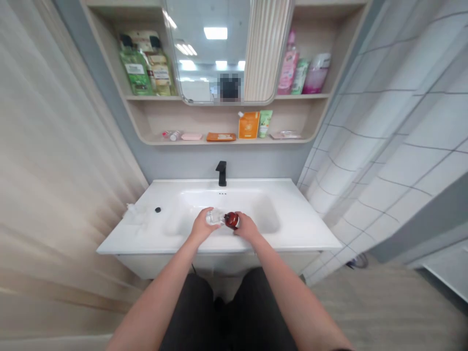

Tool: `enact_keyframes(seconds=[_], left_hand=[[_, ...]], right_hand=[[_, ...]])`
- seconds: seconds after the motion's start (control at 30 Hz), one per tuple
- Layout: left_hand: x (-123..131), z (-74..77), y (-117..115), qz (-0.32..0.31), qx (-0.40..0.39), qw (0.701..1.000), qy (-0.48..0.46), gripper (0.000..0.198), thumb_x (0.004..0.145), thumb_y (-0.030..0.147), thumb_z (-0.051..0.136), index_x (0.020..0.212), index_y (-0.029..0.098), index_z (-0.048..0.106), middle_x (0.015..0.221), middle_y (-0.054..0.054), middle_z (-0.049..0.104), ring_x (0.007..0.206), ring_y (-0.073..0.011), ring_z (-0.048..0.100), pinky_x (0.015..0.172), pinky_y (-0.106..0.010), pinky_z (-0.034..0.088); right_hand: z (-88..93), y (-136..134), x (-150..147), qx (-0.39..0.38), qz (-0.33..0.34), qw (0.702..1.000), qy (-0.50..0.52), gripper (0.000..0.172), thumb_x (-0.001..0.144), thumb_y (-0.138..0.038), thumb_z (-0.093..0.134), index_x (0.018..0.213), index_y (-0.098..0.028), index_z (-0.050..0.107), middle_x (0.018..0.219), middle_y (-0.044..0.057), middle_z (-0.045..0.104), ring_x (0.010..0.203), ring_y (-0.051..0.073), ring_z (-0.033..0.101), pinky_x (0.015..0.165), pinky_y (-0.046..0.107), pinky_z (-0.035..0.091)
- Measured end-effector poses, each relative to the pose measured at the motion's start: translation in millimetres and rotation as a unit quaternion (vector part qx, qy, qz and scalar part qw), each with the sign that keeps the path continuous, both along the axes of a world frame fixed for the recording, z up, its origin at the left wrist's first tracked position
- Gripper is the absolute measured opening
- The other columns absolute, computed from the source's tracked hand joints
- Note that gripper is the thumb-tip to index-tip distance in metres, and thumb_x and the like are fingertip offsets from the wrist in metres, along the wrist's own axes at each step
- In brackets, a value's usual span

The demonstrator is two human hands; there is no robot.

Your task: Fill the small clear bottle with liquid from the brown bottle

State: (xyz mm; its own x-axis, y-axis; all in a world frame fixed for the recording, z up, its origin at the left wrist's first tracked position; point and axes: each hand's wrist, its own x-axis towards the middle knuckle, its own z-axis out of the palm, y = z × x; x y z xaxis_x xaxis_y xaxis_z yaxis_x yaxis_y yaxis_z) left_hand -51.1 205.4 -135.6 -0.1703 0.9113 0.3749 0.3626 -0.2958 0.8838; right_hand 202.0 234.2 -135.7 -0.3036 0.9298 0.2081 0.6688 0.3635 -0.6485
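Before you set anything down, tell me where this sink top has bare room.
The white counter between the basin and the tiled wall is bare. Smaller room lies between the black knob and the basin. Mid-basin is crowded: the left hand holds a clear bottle beside the dark red bottle in the right hand.

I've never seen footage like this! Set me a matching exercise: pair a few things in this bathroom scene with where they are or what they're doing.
Things:
1. Left hand
2. Right hand
3. Black faucet
4. Orange pouch

Places or states:
A. Standing on the lower shelf
B. Holding a dark red container
C. Rising from the back of the white washbasin
D. Holding a clear object

Right pairs: 1-D, 2-B, 3-C, 4-A.
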Motion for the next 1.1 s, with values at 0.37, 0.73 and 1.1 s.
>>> enact_keyframes(seconds=[0.37, 0.73, 1.1], left_hand=[[2, 10.0, -8, -0.013, 0.018, 0.999, 0.037, 0.075, 0.062, 0.029, 0.101, 0.133, 0.026, 0.077, 0.131, -0.007, 0.072, 0.125, -0.0303, 0.07, 0.118, -0.047, 0.052], [-4, 2.0, -6, -0.014, 0.025, 0.995, 0.094, 0.08, 0.07, 0.029, 0.099, 0.146, 0.03, 0.072, 0.137, -0.007, 0.069, 0.128, -0.0296, 0.07, 0.119, -0.048, 0.054], [-7, -2.5, -3, -0.021, 0.041, 0.993, 0.111, 0.08, 0.071, 0.028, 0.099, 0.146, 0.031, 0.071, 0.137, -0.007, 0.068, 0.129, -0.0306, 0.068, 0.12, -0.051, 0.054]], right_hand=[[3.6, -4, 1, -0.009, -0.012, 0.999, -0.031, 0.087, 0.063, -0.011, 0.089, 0.145, -0.02, 0.062, 0.135, 0.013, 0.075, 0.121, 0.034, 0.071, 0.105, 0.042, 0.052], [5.0, -7, 2, 0.002, -0.009, 0.999, -0.04, 0.081, 0.067, -0.013, 0.087, 0.144, -0.019, 0.063, 0.135, 0.013, 0.074, 0.121, 0.033, 0.069, 0.104, 0.041, 0.052], [5.8, -4, 1, -0.003, 0.003, 1.0, -0.03, 0.081, 0.066, -0.011, 0.087, 0.142, -0.019, 0.064, 0.136, 0.013, 0.075, 0.122, 0.033, 0.07, 0.107, 0.042, 0.051]])
